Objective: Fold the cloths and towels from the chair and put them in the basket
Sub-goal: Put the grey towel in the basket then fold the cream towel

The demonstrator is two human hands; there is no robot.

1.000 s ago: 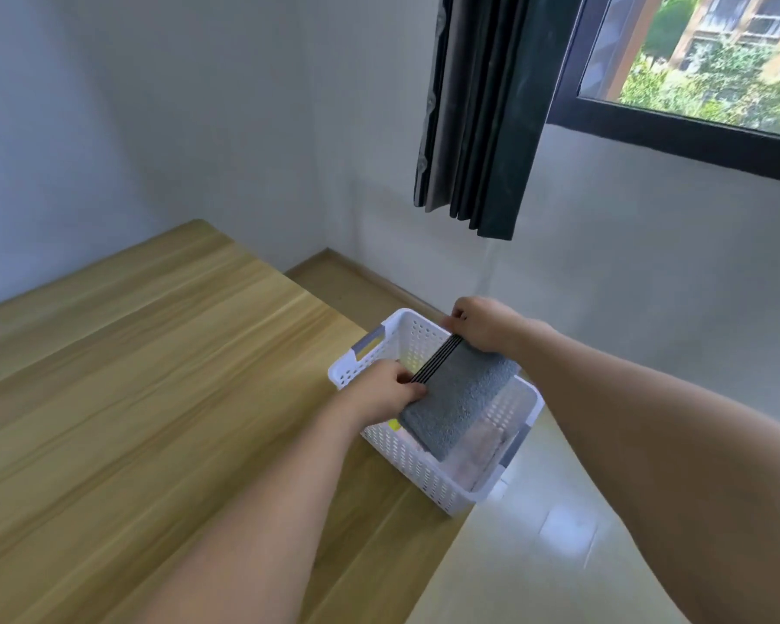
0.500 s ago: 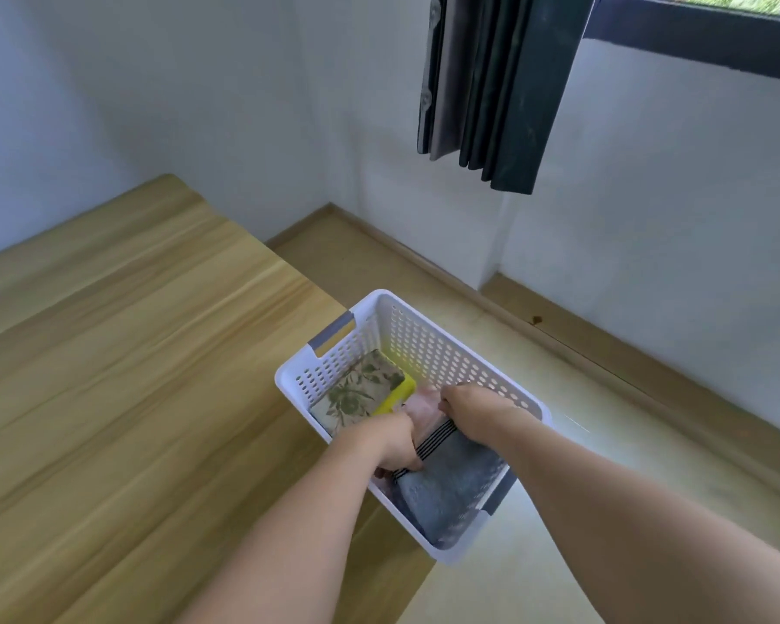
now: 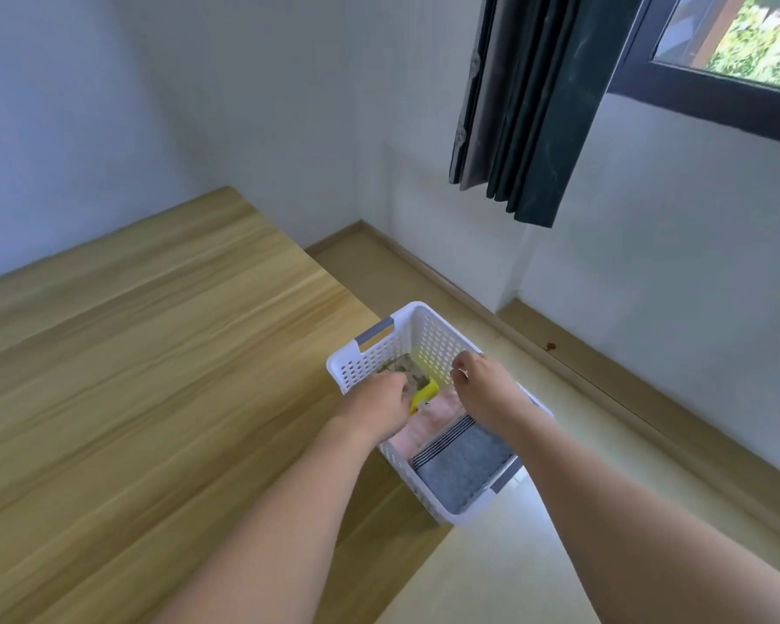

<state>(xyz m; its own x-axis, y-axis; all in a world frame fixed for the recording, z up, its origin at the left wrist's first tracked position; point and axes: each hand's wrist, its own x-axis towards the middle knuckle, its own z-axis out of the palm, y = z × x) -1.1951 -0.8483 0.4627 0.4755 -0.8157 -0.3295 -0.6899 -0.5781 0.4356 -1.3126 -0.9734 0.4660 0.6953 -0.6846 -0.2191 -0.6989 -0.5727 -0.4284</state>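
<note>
text: none readable | labels: none | brands: none | numbers: none | signs: none

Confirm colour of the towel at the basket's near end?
Grey towel with dark stripes along one edge; head view.

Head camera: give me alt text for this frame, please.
Both hands, left hand and right hand, hover empty over a white basket at the wooden table's edge. Inside lie a folded grey towel, a pink cloth, a yellow one and a patterned one.
</note>
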